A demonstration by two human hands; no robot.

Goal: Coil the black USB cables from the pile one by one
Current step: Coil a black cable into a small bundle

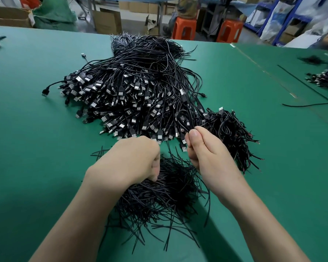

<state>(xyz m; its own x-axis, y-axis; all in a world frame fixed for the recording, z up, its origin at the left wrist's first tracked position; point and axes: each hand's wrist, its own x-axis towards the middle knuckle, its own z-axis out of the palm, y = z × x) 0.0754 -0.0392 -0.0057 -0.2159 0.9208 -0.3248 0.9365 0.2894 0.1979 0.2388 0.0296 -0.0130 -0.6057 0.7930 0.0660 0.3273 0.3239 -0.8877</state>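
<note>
Found right hand (203,148) raised, thumb pressed to forefinger, pinching a black USB cable (185,121) bent into a small loop just above the fingertips. Found left hand (133,161) knuckles-up just left of the right hand, fingers curled under, thumb tucked against them, resting on a spread of loose cable tails (159,195). Cannot confirm a strand gripped in that fist. Noted the tails running beneath both wrists and back toward the forearms. Recorded the main pile (125,87) directly beyond both hands, plugs facing the hands, cable ends trailing off the far side. Recorded a smaller heap of coiled cables (229,129) just right of the right hand, touching the pile. Logged all of it on a green table mat (36,138). Logged a second cable heap (324,80) well off to the right, and two orange stools (184,28) past the table's far edge.
</note>
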